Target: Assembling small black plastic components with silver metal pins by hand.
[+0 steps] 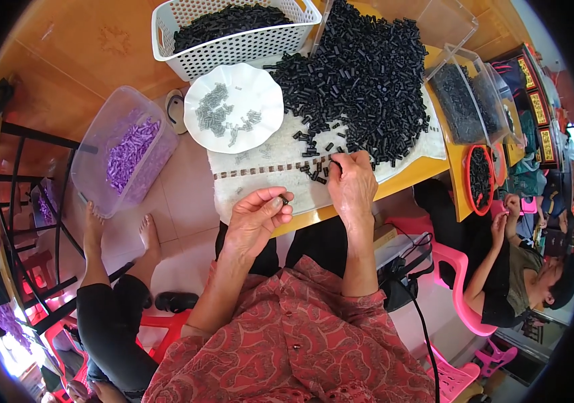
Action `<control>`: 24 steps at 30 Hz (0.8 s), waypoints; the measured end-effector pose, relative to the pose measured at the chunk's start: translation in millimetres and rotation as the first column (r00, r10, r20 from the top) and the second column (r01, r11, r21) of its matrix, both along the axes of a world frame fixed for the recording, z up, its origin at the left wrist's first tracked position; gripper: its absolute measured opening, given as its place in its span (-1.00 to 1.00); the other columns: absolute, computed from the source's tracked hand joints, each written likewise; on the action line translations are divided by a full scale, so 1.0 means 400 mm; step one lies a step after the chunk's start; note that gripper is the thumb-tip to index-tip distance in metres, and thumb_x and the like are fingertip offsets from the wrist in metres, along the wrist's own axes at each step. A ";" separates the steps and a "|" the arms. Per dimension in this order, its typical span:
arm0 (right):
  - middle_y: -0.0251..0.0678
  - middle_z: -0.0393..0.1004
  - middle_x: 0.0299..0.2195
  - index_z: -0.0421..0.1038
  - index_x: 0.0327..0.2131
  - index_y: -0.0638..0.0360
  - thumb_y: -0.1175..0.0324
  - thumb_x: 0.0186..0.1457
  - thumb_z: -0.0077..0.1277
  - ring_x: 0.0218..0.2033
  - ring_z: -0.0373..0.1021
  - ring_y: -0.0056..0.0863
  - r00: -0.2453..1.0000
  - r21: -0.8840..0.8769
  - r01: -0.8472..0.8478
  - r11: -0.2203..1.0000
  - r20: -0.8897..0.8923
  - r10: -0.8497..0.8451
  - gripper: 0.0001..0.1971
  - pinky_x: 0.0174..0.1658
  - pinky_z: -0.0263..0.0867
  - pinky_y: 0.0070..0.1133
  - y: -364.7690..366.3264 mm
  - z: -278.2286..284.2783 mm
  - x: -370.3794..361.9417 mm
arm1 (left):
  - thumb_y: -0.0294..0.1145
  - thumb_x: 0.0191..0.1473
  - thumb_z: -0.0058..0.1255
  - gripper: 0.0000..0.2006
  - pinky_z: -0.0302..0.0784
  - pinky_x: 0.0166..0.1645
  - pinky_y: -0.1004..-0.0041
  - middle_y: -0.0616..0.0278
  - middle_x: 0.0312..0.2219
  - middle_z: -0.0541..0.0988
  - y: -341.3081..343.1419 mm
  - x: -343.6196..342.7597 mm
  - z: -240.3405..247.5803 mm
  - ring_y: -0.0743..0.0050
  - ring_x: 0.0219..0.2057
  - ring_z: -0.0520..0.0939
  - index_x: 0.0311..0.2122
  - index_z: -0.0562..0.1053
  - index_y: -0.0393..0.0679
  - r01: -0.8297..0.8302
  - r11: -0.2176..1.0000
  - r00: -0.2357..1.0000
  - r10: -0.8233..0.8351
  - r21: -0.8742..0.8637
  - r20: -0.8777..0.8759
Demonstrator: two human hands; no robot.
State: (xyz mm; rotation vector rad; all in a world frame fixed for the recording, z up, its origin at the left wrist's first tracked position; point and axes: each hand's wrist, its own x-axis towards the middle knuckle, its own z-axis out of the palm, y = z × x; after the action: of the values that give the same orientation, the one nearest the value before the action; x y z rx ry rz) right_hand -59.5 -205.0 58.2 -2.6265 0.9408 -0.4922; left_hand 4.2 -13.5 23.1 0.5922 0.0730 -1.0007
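Nearest me, my left hand (255, 216) pinches a small black tube piece (285, 200) between thumb and fingertip, above the near edge of the worktop (408, 176). Just right of it, my right hand (353, 183) closes its fingers on another black piece (335, 162) over the white cloth (260, 176). Farther off lie a white scalloped plate (260, 87) of grey pins, a large heap of black tubes (361, 74), and a white basket (233, 40).
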 end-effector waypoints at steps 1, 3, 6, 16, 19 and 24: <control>-0.23 0.41 -0.41 0.51 -0.34 0.13 0.47 -0.10 0.09 -0.38 0.42 -0.21 1.000 0.002 -0.004 1.000 0.000 0.004 -0.84 -0.35 0.33 -0.33 0.000 -0.001 0.001 | -0.57 0.14 -0.04 -0.79 0.58 -0.18 0.45 0.04 -0.22 0.56 0.000 0.000 0.001 0.41 -0.32 0.60 -0.09 0.46 -0.26 -0.005 1.000 1.000 0.005 -0.003 -0.004; -0.21 0.41 -0.41 0.50 -0.36 0.13 0.49 -0.12 0.10 -0.42 0.41 -0.16 0.997 -0.025 -0.036 0.999 0.065 0.037 -0.84 -0.38 0.33 -0.33 0.000 -0.004 -0.001 | -0.58 0.14 -0.04 -0.77 0.57 -0.16 0.45 0.04 -0.21 0.56 0.001 -0.002 0.000 0.41 -0.31 0.60 -0.08 0.46 -0.26 -0.016 1.000 1.000 0.016 0.000 -0.010; -0.25 0.43 -0.45 0.48 -0.39 0.18 0.56 -0.12 0.10 -0.52 0.42 -0.32 0.973 0.115 -0.045 0.992 0.231 0.017 -0.86 -0.45 0.33 -0.46 0.006 -0.021 -0.013 | -0.55 0.15 -0.06 -0.77 0.55 -0.19 0.44 0.02 -0.19 0.55 -0.002 -0.006 -0.001 0.41 -0.31 0.57 -0.07 0.46 -0.24 -0.056 0.998 0.998 0.056 -0.009 0.003; -0.43 0.41 -0.55 0.38 -0.35 0.26 0.66 -0.03 0.06 -0.57 0.29 -0.76 0.823 0.820 -0.325 0.470 0.490 -0.286 -0.86 -0.48 0.20 -0.78 0.116 0.033 -0.057 | -0.60 0.14 -0.06 -0.75 0.58 -0.12 0.41 0.07 -0.17 0.54 -0.005 -0.015 0.000 0.39 -0.28 0.61 -0.06 0.46 -0.18 -0.079 0.986 0.996 0.083 -0.147 0.021; -0.45 0.40 -0.53 0.39 -0.33 0.25 0.66 -0.03 0.08 -0.52 0.33 -0.73 0.831 0.868 -0.369 0.332 0.468 -0.300 -0.84 -0.44 0.24 -0.76 0.134 0.043 -0.071 | -0.59 0.14 -0.05 -0.75 0.58 -0.12 0.41 0.06 -0.18 0.55 -0.006 -0.019 -0.003 0.39 -0.28 0.61 -0.06 0.46 -0.19 -0.093 0.979 0.995 0.095 -0.184 0.004; -0.37 0.47 -0.47 0.39 -0.30 0.27 0.66 0.01 0.07 -0.46 0.39 -0.69 0.773 0.824 -0.517 0.233 0.566 -0.286 -0.84 -0.38 0.31 -0.72 0.166 0.044 -0.068 | -0.58 0.14 -0.05 -0.76 0.58 -0.12 0.41 0.04 -0.18 0.55 -0.010 -0.017 -0.001 0.38 -0.28 0.61 -0.07 0.46 -0.21 -0.109 0.964 0.994 0.105 -0.242 -0.031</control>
State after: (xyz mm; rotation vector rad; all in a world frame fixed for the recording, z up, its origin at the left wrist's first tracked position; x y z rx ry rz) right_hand -86.8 -138.8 75.8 -1.1402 0.4630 -0.4472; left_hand -2.6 -17.5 22.5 0.3506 -0.0028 -0.8934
